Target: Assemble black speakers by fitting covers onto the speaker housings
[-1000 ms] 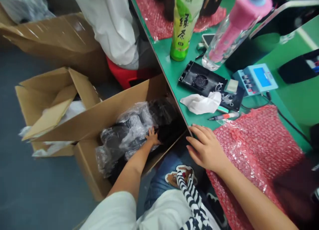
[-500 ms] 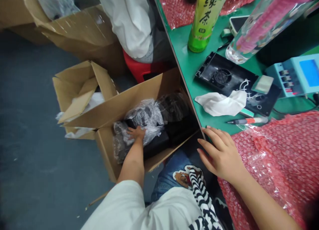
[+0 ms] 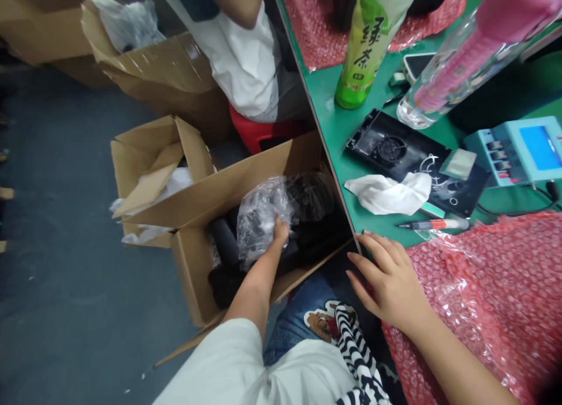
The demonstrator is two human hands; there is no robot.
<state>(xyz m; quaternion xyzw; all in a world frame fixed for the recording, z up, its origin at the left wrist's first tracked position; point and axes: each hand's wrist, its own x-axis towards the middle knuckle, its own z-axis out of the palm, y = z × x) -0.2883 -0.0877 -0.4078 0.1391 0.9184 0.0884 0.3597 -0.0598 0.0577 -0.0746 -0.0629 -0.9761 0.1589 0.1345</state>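
My left hand (image 3: 281, 232) reaches down into an open cardboard box (image 3: 188, 270) and is closed on a crumpled clear plastic bag (image 3: 260, 220). Black parts (image 3: 226, 241) lie in the box around and under the bag; their kind cannot be made out. More clear wrapping (image 3: 309, 197) covers things at the box's far right. My right hand (image 3: 389, 273) rests at the edge of the green table (image 3: 327, 121), fingers spread, holding nothing. Just beyond it lie a white cloth (image 3: 389, 193), a pen (image 3: 434, 224) and a black plastic housing with a round fan grille (image 3: 390, 150).
A green tea bottle (image 3: 362, 65), a clear bottle with pink (image 3: 432, 95) and a light blue device with a screen (image 3: 518, 150) stand on the table. Red bubble wrap (image 3: 496, 288) covers the near right. Smaller cardboard box (image 3: 132, 159) at left; a seated person's white clothing (image 3: 250, 71) behind.
My left hand has moved right and closed on the plastic bag. The bag has shifted, uncovering black parts at the box's left end. My right hand stays at the table edge.
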